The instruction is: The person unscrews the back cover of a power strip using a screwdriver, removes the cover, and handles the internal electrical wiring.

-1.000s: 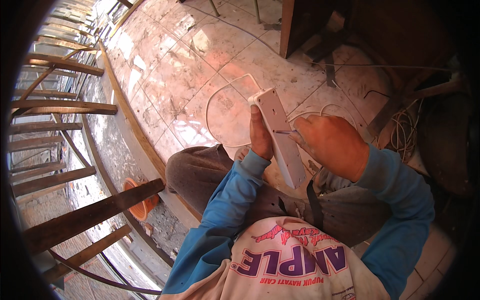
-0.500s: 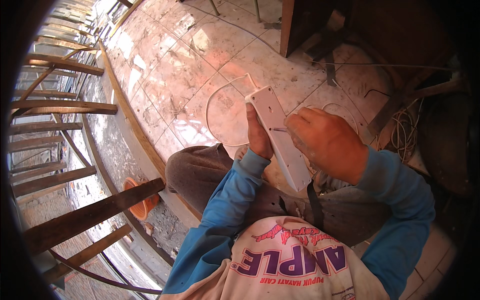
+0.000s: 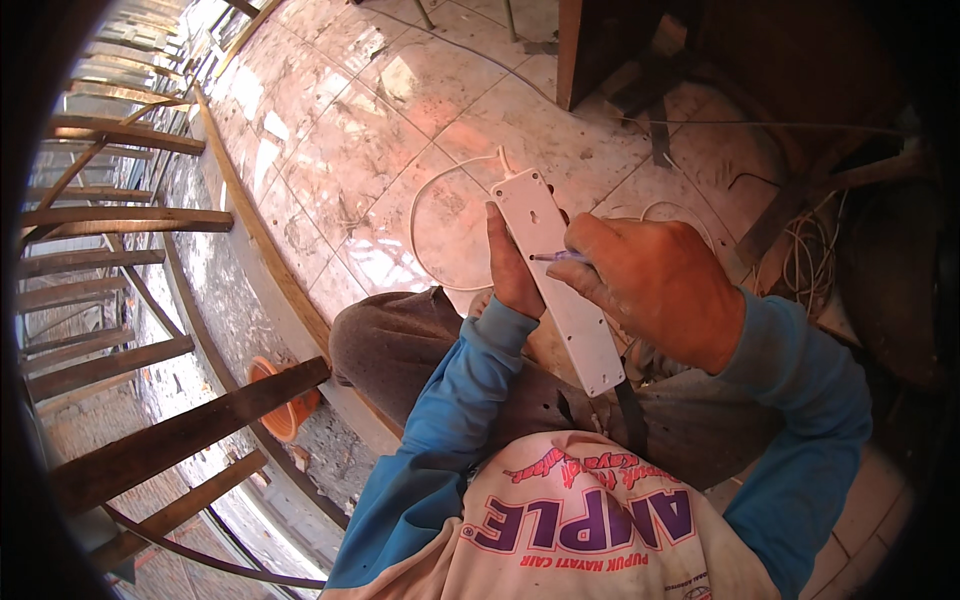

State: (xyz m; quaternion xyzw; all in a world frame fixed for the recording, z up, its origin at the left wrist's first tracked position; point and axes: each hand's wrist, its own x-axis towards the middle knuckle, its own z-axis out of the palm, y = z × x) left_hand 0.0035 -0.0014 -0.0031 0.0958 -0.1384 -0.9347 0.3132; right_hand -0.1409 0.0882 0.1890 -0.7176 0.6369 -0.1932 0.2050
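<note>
A long white power strip lies tilted over my lap, its back with several screw holes turned up. My left hand grips it along its left edge, thumb up the side. In my right hand is a thin screwdriver, pinched between thumb and fingers. Its tip meets a hole near the middle of the strip's back; whether it sits in a screw cannot be seen. From the strip's far end a white cord loops over the floor to the left.
Wooden slats form a railing on the left, with an orange pot behind. A dark wooden cabinet stands at the far right. Coiled pale cable lies to the right on the dirty tiled floor.
The power strip has rolled so that its back faces up more fully. My right hand has shifted slightly, and more of the screwdriver shows, leaning against the hole.
</note>
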